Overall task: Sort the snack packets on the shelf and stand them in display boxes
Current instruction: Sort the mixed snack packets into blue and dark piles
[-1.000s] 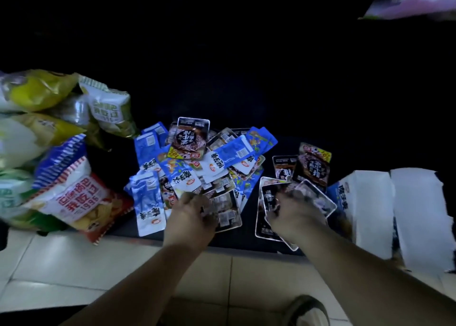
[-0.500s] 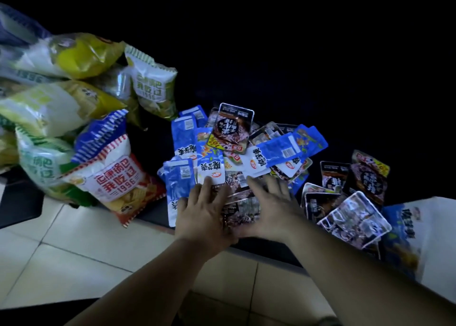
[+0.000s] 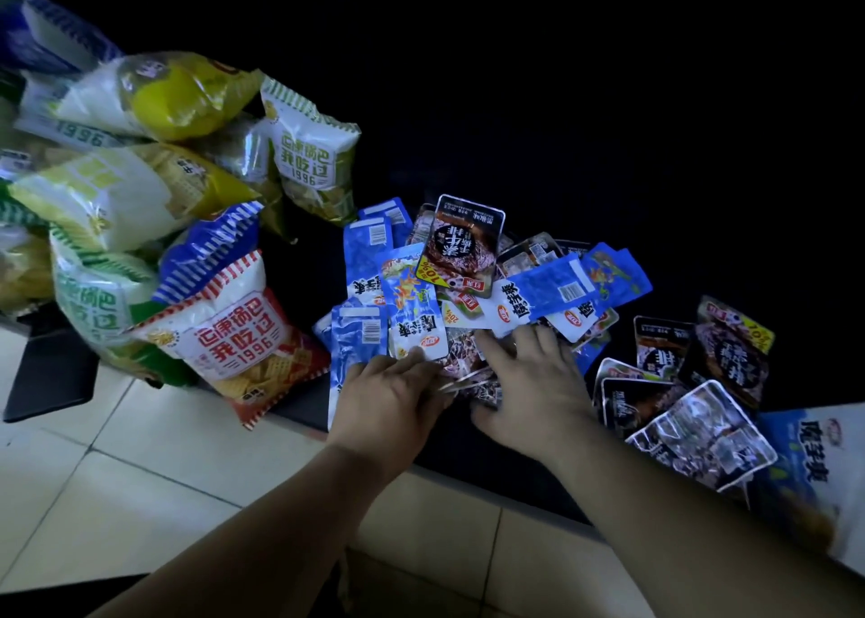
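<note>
A heap of small snack packets lies on the dark shelf (image 3: 472, 460): blue-and-white packets (image 3: 414, 318) and dark brown packets (image 3: 461, 243). My left hand (image 3: 388, 400) pinches the near edge of a few dark packets (image 3: 461, 364) at the front of the heap. My right hand (image 3: 531, 383) lies over the same packets from the right, fingers spread and fairly straight, thumb at the near side. Several more dark packets (image 3: 702, 435) lie loose to the right. A blue-and-white display box (image 3: 812, 477) lies at the far right edge, partly cut off.
Large puffed chip bags (image 3: 243, 341) are piled at the left, some overhanging the shelf's front edge. The back of the shelf is in darkness. Pale floor tiles (image 3: 140, 486) lie below the shelf.
The view has shifted left, and the display box has slid toward the right edge. My left hand has turned and now pinches the dark packets; my right hand still lies on them.
</note>
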`<state>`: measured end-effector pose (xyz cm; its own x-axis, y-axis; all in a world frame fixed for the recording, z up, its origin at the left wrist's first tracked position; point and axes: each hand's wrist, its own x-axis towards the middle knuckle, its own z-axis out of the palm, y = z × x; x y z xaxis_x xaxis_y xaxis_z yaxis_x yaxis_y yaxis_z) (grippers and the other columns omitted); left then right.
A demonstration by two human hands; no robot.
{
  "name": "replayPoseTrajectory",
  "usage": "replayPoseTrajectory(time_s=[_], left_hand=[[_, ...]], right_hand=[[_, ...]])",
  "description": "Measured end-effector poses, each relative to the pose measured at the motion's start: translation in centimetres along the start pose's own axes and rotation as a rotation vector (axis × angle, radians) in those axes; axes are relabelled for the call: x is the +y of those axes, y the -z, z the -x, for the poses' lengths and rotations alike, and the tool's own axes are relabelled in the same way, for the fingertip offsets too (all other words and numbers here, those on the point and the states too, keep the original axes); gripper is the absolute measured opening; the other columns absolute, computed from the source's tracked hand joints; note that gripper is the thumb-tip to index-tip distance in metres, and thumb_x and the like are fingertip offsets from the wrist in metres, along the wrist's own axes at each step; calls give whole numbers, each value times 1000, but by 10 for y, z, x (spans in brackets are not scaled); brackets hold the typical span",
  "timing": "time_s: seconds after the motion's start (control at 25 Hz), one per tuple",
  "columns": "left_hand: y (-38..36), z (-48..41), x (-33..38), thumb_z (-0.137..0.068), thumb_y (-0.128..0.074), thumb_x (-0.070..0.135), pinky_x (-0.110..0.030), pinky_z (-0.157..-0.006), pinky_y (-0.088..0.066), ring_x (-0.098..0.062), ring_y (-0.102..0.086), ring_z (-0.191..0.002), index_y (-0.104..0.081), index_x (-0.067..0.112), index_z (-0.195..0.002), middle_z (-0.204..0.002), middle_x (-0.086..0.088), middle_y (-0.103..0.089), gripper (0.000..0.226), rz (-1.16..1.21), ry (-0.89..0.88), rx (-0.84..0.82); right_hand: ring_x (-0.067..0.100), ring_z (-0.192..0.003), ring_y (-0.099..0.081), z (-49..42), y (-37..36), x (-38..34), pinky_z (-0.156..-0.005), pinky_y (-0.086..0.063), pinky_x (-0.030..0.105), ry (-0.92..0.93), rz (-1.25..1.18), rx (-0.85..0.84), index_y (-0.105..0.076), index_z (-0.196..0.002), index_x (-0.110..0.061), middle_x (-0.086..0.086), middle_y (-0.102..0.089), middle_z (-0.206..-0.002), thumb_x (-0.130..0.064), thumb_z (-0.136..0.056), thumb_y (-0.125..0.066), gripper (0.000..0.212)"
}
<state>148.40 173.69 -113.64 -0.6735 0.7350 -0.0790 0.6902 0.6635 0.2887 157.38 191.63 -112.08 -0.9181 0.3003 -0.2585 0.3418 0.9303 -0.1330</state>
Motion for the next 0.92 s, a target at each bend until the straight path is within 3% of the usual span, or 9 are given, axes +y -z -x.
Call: replayPoseTrajectory(time_s=[0.2, 0.36, 0.44, 0.56, 0.68, 0.76, 0.84, 0.92], left_hand=[[1, 6, -9, -83, -61, 42, -43, -85, -52, -22, -67, -103, -69, 26, -112, -113, 10, -72, 34, 151, -47, 54], [8, 5, -10, -75, -64, 19, -38, -82, -56, -24, -67, -94, -72, 20, -106, -103, 2, -70, 33, 328, -16, 127], [13, 6, -10, -69, -63, 16, -35, -87, -56, -24, -66, -99, -73, 20, -110, -110, 1, -67, 43, 373, 6, 141], [24, 8, -9, -69, -65, 24, -37, -99, -53, -27, -61, -120, -67, 20, -126, -134, -3, -59, 58, 363, 54, 155], [49, 5, 2, -74, -72, 32, -34, -114, -38, -20, -33, -147, -38, 28, -152, -161, -2, -29, 85, 514, 204, 168], [65, 0, 13, -78, -77, 34, -31, -114, -33, -15, -21, -151, -27, 32, -157, -164, 4, -19, 94, 582, 284, 170], [79, -3, 31, -81, -80, 31, -23, -107, -37, -9, -31, -144, -26, 37, -156, -161, 5, -26, 93, 745, 355, 126], [86, -9, 57, -84, -80, 19, -10, -84, -50, -1, -55, -121, -25, 41, -156, -151, 6, -43, 93, 1069, 445, 78]], right_hand=[[26, -130, -39, -1, -7, -5, -106, -45, 47, 151, 6, 58, -41, -151, -26, -1, -40, -142, -45, -77, -77, 85], [27, -105, -63, -11, -15, -7, -83, -57, 42, 268, 47, 217, -72, -117, -20, 1, -68, -116, -23, -65, -87, 54], [26, -92, -65, -15, -12, -13, -74, -55, 37, 288, 73, 263, -76, -102, -23, -2, -69, -97, -17, -63, -86, 41], [24, -80, -66, -14, 9, -17, -67, -53, 34, 267, 54, 299, -76, -90, -26, -8, -69, -80, -7, -57, -86, 39], [23, -71, -67, -4, 40, -15, -62, -48, 30, 189, 10, 331, -75, -89, -23, -8, -68, -69, -1, -55, -85, 41], [27, -80, -68, 9, 64, -12, -63, -43, 30, 75, -69, 318, -75, -99, -21, -3, -71, -76, -3, -71, -79, 33], [28, -93, -67, 24, 80, -1, -65, -39, 31, -62, -237, 267, -68, -117, -24, -1, -73, -93, -12, -94, -63, 27], [25, -95, -67, 37, 88, 12, -69, -48, 35, -210, -513, 252, -61, -129, -33, -6, -70, -100, -20, -102, -55, 31]])
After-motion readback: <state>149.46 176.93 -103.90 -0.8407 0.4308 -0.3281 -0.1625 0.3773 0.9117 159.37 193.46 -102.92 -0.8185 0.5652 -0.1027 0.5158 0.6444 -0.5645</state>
